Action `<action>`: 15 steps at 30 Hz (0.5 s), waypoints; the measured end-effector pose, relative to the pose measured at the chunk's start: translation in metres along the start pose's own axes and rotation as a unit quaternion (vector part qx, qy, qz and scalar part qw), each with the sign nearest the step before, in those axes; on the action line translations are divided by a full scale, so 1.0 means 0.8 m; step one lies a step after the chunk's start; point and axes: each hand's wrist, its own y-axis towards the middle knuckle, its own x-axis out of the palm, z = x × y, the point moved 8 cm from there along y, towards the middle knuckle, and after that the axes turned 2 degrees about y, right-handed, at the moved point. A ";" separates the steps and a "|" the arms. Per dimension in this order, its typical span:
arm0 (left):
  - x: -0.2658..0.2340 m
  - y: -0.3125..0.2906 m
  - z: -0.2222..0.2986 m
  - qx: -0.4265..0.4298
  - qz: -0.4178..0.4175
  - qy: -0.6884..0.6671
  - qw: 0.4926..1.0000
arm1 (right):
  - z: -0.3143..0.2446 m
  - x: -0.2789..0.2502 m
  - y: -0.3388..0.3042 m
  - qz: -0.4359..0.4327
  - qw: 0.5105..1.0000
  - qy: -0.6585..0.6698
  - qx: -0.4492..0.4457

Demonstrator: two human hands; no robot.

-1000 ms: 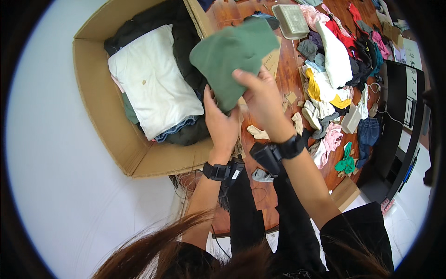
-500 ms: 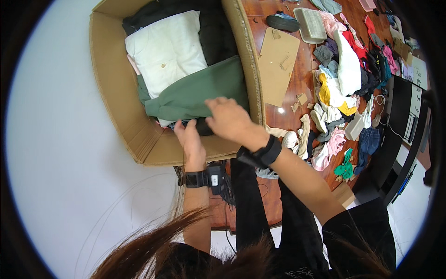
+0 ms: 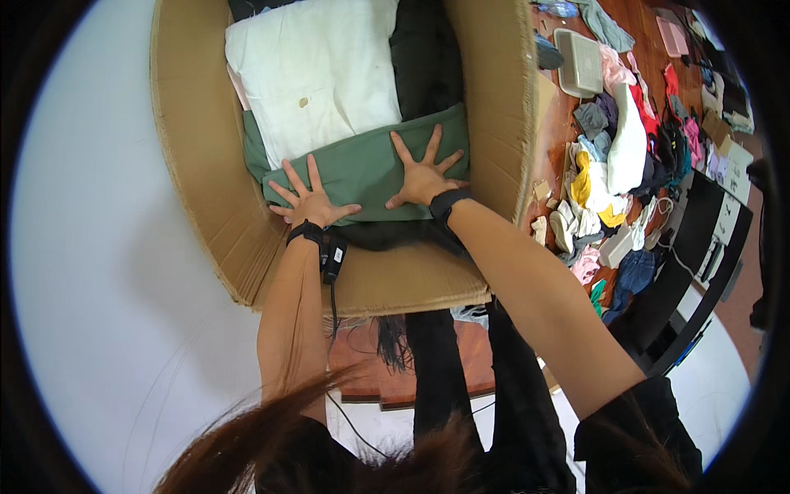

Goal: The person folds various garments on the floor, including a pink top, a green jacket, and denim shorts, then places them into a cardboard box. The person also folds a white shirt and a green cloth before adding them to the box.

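Note:
Inside a tall open cardboard box lies a folded green garment, spread across the near part of the contents. My left hand rests on its left side with the fingers spread. Flat on its right side is my right hand, fingers also spread wide. Neither hand grips anything. A folded white garment with a small brown spot lies just beyond the green one. Black fabric shows to its right, and more dark cloth peeks out at the box's near side.
Right of the box, heaped clothes of many colours cover the reddish wooden floor. Among them are a pale plastic basket and a pair of jeans. A black-framed piece of furniture stands farther right. A white wall borders the left.
Both hands have moved from the green garment's near edge onto its top and spread out flat. The green garment looks flatter. The box appears larger and closer in view.

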 end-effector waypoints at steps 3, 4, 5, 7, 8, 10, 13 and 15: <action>0.023 0.024 -0.001 -0.009 -0.018 -0.014 1.000 | 0.000 0.014 0.024 0.023 0.999 -0.029 0.022; 0.023 0.033 -0.002 -0.013 -0.017 -0.012 1.000 | 0.001 0.018 0.032 0.023 0.999 -0.035 0.029; 0.025 0.042 -0.002 -0.018 -0.029 -0.003 0.999 | 0.000 0.021 0.041 0.024 0.998 -0.042 0.034; 0.034 0.057 0.000 -0.026 -0.061 0.018 0.998 | -0.003 0.031 0.058 0.019 0.997 -0.063 0.038; 0.037 0.064 0.002 -0.025 -0.069 0.022 0.997 | -0.003 0.034 0.068 0.016 0.996 -0.077 0.038; 0.044 0.077 0.002 -0.028 -0.089 0.031 0.995 | -0.002 0.041 0.090 -0.005 0.995 -0.095 0.041; 0.051 0.091 0.000 -0.025 -0.098 0.037 0.994 | -0.009 0.048 0.121 -0.043 0.991 -0.118 0.042; 0.058 0.089 -0.003 -0.025 -0.101 0.029 0.994 | -0.006 0.053 0.125 -0.054 0.988 -0.135 0.056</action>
